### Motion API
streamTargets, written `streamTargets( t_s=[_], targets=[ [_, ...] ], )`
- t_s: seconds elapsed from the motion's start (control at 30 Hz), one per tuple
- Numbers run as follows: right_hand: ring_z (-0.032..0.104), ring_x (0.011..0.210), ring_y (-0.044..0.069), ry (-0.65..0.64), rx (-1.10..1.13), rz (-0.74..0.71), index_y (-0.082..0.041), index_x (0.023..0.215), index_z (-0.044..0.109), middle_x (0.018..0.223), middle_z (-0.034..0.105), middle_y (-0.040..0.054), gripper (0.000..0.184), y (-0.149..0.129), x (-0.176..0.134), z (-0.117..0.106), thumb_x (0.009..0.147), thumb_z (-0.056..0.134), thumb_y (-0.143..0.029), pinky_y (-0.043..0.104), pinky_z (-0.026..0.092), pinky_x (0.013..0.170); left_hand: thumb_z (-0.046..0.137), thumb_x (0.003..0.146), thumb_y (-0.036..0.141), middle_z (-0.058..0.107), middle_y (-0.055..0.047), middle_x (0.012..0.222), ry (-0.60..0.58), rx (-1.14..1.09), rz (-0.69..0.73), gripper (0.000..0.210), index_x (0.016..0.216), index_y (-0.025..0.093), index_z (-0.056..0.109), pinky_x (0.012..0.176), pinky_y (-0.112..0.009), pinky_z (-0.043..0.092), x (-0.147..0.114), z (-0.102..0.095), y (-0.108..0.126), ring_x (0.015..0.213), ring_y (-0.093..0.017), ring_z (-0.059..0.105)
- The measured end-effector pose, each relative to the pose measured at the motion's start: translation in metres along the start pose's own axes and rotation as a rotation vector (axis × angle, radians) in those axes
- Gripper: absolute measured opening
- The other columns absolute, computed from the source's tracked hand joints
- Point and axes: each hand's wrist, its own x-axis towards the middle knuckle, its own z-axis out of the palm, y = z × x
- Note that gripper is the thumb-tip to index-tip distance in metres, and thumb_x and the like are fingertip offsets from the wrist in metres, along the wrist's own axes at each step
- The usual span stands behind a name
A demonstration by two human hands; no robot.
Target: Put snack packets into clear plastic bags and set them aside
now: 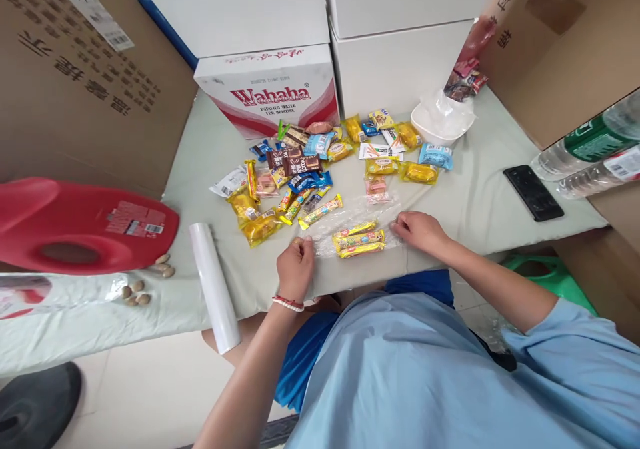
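A sheet of clear plastic film (327, 244) lies flat near the table's front edge, with several yellow-wrapped snack sticks (361, 238) side by side on it. My left hand (295, 262), wearing a red and white bracelet, pinches the film's left edge. At the film's right edge, my right hand (419, 230) is closed on it with curled fingers. Another yellow snack stick (321, 212) lies at the film's upper left. Beyond the film spreads a pile of wrapped snacks, among them brown chocolate packets (303, 164) and a small pink packet (377, 189).
A white film roll (215, 288) overhangs the front edge on the left, near a red jug (90, 226) lying on its side. At the back stand a Wahaha box (270, 92) and a white bowl (440, 129). A phone (533, 192) and plastic bottles (595, 136) lie right.
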Motion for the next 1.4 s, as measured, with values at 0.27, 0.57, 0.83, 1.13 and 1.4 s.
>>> streamTargets(
  t_s=[0.27,0.57,0.83,1.13,1.4],
  targets=[
    [0.067,0.114,0.022,0.25,0.031,-0.417,-0.022,0.123,0.073,0.126,0.071,0.0112,0.037,-0.054,-0.026,-0.002,0.11,0.039,-0.028,0.033,0.053,0.096,0.048,0.099,0.044,0.058,-0.001,0.066,0.104,0.058,-0.073,0.032,0.073,0.026,0.046,0.064,-0.032,0.031,-0.002,0.01,0.011,0.065,-0.021,0.055],
    [0.068,0.122,0.028,-0.063,-0.155,-0.417,-0.031,0.149,0.06,0.165,0.051,0.0029,0.044,-0.086,-0.008,0.031,0.109,0.041,-0.031,0.035,0.057,0.075,0.054,0.098,0.036,0.069,-0.019,0.112,0.534,0.139,0.16,0.023,0.104,0.018,0.066,0.1,-0.049,0.048,-0.027,-0.001,0.011,0.114,-0.033,0.063],
    [0.069,0.114,0.024,-0.152,-0.095,-0.445,-0.027,0.138,0.068,0.157,0.058,0.0058,0.039,-0.085,-0.004,0.009,0.11,0.041,-0.029,0.032,0.052,0.084,0.041,0.102,0.016,0.072,-0.011,0.139,0.092,0.253,0.591,0.045,0.14,0.022,0.066,0.098,-0.045,0.046,-0.043,0.041,0.034,0.128,-0.028,0.064],
    [0.054,0.127,0.04,0.055,-0.204,-0.32,-0.01,0.132,0.069,0.121,0.074,0.0215,0.051,-0.092,0.083,-0.018,0.096,0.069,-0.046,0.046,0.042,0.101,0.052,0.102,0.02,0.069,-0.009,0.145,0.013,0.371,0.506,0.04,0.138,0.024,0.069,0.094,-0.047,0.046,-0.03,0.046,0.039,0.126,-0.032,0.059],
    [0.067,0.097,0.022,-0.209,-0.064,-0.532,-0.018,0.12,0.076,0.107,0.078,0.0088,0.027,-0.091,0.067,-0.019,0.103,0.057,-0.023,0.028,0.04,0.079,0.065,0.096,0.023,0.069,-0.014,0.118,0.172,0.39,0.387,0.034,0.127,0.031,0.076,0.086,-0.046,0.041,-0.04,0.052,0.046,0.107,-0.034,0.055]
  ],
)
